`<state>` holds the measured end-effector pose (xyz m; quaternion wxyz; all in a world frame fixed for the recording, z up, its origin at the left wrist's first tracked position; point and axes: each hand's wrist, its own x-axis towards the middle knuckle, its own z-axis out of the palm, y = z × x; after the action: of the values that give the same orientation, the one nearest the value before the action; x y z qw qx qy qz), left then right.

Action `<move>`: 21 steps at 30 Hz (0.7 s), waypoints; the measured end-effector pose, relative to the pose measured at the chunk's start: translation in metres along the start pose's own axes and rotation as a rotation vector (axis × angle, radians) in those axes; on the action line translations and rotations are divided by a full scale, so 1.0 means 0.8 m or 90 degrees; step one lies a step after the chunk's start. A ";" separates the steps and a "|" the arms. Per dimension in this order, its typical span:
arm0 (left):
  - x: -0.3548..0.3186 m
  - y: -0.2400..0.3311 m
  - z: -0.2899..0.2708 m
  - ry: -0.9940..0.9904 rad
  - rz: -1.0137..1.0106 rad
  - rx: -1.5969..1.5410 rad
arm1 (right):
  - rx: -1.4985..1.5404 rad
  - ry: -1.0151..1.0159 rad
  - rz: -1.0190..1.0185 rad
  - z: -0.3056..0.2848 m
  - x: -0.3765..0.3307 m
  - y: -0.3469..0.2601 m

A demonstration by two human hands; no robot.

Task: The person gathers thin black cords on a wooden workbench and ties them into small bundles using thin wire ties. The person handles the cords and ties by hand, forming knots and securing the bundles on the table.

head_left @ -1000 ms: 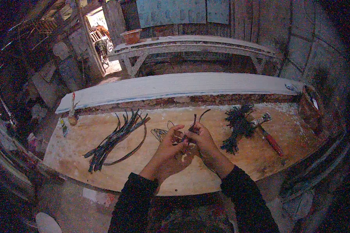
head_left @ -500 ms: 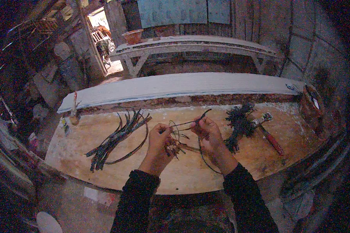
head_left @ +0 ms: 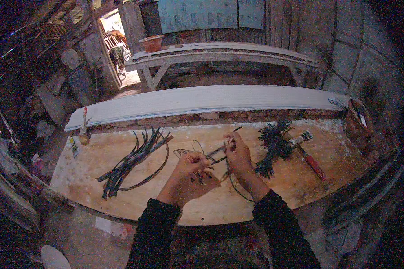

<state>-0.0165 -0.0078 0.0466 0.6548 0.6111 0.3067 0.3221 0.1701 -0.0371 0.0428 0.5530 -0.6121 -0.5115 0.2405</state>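
Observation:
My left hand is closed, palm partly turned up, around a small tangle of thin dark strands that loop out past its fingertips. My right hand pinches a long dark strip, whose tip pokes out above the fingers while its tail curves down beside the wrist. Between the two hands the strip and the strands cross; exactly how they are joined is too blurred to tell. A pile of similar flat dark strips lies left of my left hand. Right of my right hand rests a bunch of short dark knotted pieces.
Beside the bunch lies a red-handled hammer. A long pale board runs along the far edge of the wooden table. A brown container stands at the right end. Behind is a bench with a clay-coloured pot.
My left hand has turned over, its palm now more upward, and moved slightly right toward the right hand. My right hand has dropped a little and still grips the strip.

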 end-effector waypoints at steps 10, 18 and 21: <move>0.007 -0.053 0.019 -0.040 0.104 -0.054 | 0.095 0.028 0.137 -0.018 0.003 -0.023; 0.023 -0.026 -0.011 0.384 0.116 -0.209 | 0.199 -0.099 -0.044 0.005 0.000 0.024; 0.018 0.009 -0.001 0.470 0.085 -0.156 | 0.174 -0.357 -0.004 0.004 -0.010 0.023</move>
<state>-0.0086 0.0048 0.0540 0.5464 0.3900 0.4401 0.5964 0.1714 -0.0405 0.0227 0.4682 -0.4405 -0.6091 0.4645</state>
